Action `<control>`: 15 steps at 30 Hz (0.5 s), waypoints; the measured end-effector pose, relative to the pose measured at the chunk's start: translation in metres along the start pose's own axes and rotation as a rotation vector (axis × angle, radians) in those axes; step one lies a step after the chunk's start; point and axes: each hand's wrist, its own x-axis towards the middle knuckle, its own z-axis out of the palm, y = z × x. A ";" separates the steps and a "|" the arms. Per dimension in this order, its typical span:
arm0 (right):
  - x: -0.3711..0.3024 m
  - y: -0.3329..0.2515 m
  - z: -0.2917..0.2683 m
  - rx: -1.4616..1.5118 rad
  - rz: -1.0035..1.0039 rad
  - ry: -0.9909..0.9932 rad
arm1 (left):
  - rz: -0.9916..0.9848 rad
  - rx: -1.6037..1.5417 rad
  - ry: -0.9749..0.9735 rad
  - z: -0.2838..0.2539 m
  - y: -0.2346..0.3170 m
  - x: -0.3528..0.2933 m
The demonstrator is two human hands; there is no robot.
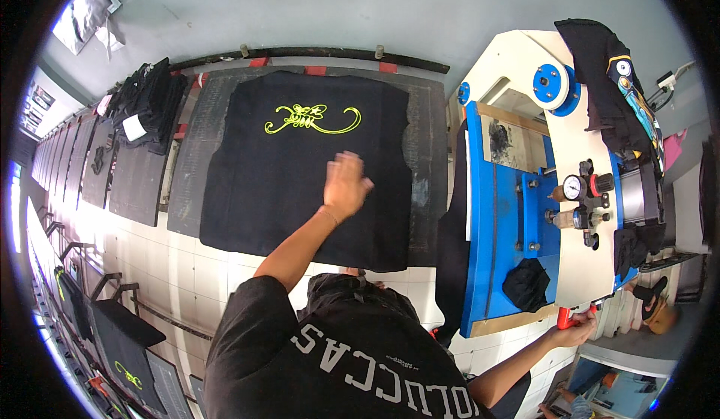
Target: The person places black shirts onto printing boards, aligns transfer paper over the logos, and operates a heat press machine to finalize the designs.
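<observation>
Black T-shirt (270, 187) lies flat on the table (187, 194), its 1 yellow-green print (311, 125) already there; remaining work is not visible. Left hand (346, 187): grip open, empty. Right hand (574, 333) curls around red handle (563, 318).

The black garment (292, 187) lies spread nearly flat in the upper middle of the frame, a curling yellow-green print (303, 118) near its top edge. The red handle (563, 318) sits at lower right, partly hidden.
</observation>
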 end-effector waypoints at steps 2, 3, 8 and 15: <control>0.000 0.002 0.000 0.029 0.036 0.011 | 0.630 -0.188 -0.139 0.005 0.031 -0.029; -0.001 0.002 0.001 0.041 0.060 0.011 | 0.879 -0.428 -0.143 0.028 0.033 -0.046; -0.003 -0.004 -0.006 -0.081 0.075 -0.014 | 0.001 0.218 0.052 -0.027 0.002 -0.010; 0.001 0.009 -0.010 -0.095 -0.073 -0.064 | -0.302 0.037 0.323 -0.005 -0.121 -0.033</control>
